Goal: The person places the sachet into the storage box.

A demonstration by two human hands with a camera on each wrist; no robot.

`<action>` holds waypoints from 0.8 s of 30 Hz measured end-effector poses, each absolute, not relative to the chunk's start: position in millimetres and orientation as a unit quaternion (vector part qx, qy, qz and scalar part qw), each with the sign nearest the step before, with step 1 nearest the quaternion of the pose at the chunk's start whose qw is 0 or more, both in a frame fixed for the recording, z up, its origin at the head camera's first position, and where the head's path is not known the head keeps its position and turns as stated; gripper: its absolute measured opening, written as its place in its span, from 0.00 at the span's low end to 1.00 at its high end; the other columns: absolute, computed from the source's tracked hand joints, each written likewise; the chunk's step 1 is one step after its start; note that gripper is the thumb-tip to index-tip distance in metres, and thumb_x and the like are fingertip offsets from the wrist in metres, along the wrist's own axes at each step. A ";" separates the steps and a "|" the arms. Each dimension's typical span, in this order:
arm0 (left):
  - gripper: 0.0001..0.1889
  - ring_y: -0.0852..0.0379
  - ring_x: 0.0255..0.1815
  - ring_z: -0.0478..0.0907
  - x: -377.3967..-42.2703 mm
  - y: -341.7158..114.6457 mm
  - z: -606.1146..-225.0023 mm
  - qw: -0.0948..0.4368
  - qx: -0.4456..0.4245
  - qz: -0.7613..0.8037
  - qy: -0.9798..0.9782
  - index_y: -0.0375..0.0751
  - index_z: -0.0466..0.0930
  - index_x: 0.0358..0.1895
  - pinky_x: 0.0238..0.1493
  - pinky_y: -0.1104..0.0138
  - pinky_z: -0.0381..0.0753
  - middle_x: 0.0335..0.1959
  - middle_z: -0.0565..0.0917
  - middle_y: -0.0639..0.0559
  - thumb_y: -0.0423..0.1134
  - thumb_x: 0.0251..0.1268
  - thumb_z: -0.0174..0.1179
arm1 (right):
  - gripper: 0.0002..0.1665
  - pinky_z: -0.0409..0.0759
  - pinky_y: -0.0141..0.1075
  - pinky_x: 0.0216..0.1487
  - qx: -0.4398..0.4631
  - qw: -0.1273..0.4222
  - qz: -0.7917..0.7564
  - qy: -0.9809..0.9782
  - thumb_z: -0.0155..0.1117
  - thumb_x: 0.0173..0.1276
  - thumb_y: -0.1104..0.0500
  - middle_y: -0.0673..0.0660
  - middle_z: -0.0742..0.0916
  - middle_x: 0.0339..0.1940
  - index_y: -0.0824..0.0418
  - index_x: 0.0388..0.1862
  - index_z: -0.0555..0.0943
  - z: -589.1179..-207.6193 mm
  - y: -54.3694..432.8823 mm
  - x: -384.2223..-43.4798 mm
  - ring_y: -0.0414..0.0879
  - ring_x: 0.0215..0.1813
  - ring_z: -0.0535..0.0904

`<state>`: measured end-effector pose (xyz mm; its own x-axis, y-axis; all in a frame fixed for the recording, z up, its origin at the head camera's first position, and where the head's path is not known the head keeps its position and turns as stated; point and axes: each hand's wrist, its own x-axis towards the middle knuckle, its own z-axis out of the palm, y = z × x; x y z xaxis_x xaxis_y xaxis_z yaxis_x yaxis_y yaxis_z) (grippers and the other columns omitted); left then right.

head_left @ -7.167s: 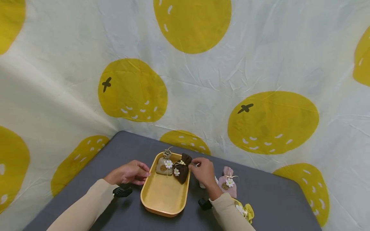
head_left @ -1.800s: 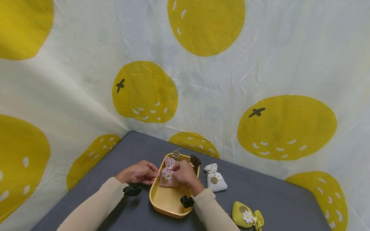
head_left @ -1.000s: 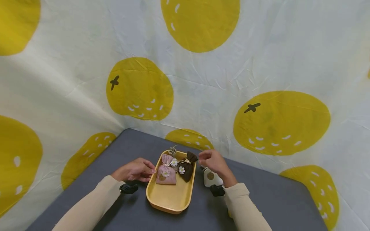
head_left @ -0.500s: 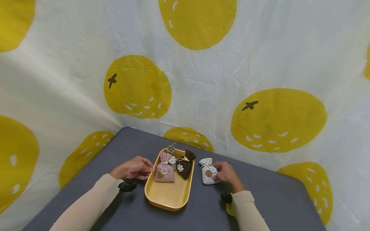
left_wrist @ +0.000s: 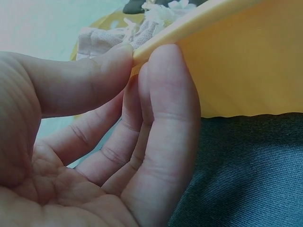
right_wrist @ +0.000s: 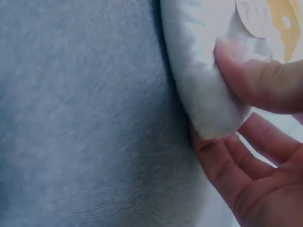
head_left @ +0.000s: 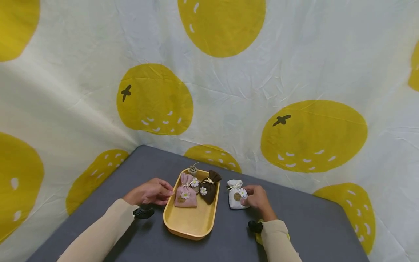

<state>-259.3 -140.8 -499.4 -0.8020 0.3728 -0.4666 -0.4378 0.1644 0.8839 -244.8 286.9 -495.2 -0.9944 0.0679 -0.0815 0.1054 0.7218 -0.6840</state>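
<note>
My left hand [head_left: 153, 191] pinches the left rim of a yellow tray [head_left: 188, 222] between thumb and forefinger, as the left wrist view shows closely. Inside the tray's far half lie a pink drawstring sachet [head_left: 186, 196] and a dark brown one [head_left: 208, 189]. A beige sachet [head_left: 192, 170] is mostly hidden behind the pink one. To the right of the tray, my right hand [head_left: 256, 199] grips a white sachet [head_left: 235, 194] by its right edge. In the right wrist view the thumb presses on top of the white sachet, with fingers tucked under it.
A yellow sachet [head_left: 259, 238] lies on the grey table [head_left: 229, 240], largely covered by my right forearm. Behind the table hangs a white cloth [head_left: 226, 120] printed with big yellow fruits.
The right hand put the pink sachet into the tray beside the brown one, let go, moved right and took hold of the white sachet. The left hand stays on the rim.
</note>
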 end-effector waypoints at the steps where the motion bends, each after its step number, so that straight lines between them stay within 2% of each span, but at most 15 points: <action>1: 0.07 0.58 0.28 0.83 -259.4 -140.8 -499.5 0.314 -0.023 0.647 0.694 0.34 0.83 0.47 0.34 0.65 0.89 0.33 0.87 0.48 0.30 0.69 0.66 | 0.27 0.82 0.39 0.38 0.051 0.022 -0.383 0.922 0.81 0.44 0.72 0.63 0.92 0.39 0.65 0.48 0.89 -496.2 287.7 -243.6 0.50 0.39 0.85; 7: 0.06 0.58 0.28 0.83 -258.7 -140.4 -498.6 0.310 -0.027 0.650 0.693 0.34 0.83 0.46 0.34 0.65 0.89 0.32 0.87 0.48 0.30 0.69 0.66 | 0.32 0.81 0.36 0.37 0.082 0.005 -0.467 0.881 0.82 0.45 0.73 0.65 0.90 0.42 0.67 0.53 0.87 -499.2 287.4 -234.0 0.49 0.39 0.83; 15: 0.06 0.58 0.27 0.83 -258.2 -139.7 -497.8 0.310 -0.023 0.648 0.695 0.34 0.83 0.45 0.34 0.66 0.89 0.32 0.87 0.48 0.30 0.69 0.66 | 0.31 0.82 0.30 0.32 0.113 -0.073 -0.562 0.816 0.81 0.43 0.77 0.55 0.90 0.31 0.72 0.51 0.86 -486.9 281.6 -229.2 0.39 0.32 0.82; 24: 0.08 0.58 0.28 0.84 -257.8 -139.8 -497.9 0.311 -0.027 0.645 0.697 0.34 0.83 0.47 0.35 0.65 0.89 0.34 0.88 0.47 0.30 0.68 0.67 | 0.30 0.83 0.28 0.33 0.117 -0.118 -0.578 0.799 0.83 0.44 0.75 0.48 0.89 0.30 0.71 0.50 0.87 -449.9 269.4 -215.7 0.36 0.33 0.81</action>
